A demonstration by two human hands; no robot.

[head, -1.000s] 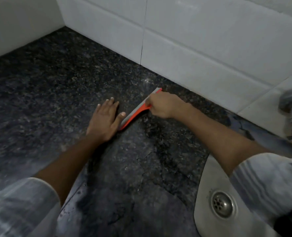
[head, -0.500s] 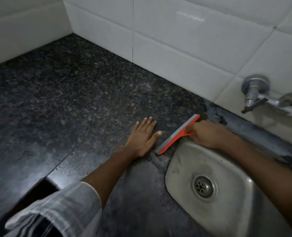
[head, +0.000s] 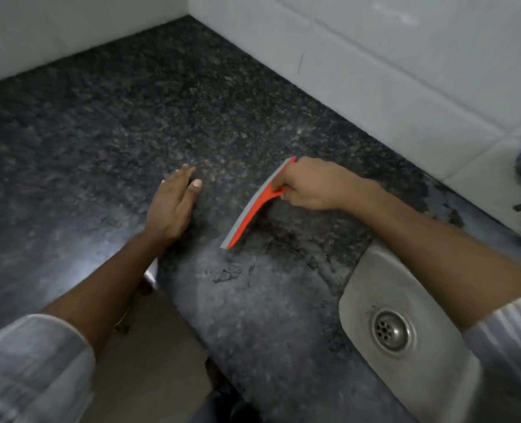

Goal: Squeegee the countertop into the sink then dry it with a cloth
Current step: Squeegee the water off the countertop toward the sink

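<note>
The orange squeegee (head: 257,203) was gripped in the right hand (head: 311,184) mid-countertop (head: 100,132), short of the sink (head: 375,303) — left hand (head: 170,206) laid flat, wiping unfinished, no cloth seen.

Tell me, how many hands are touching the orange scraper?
1. The right hand grips the squeegee by its handle; the left hand rests flat on the countertop beside it, apart.
</note>
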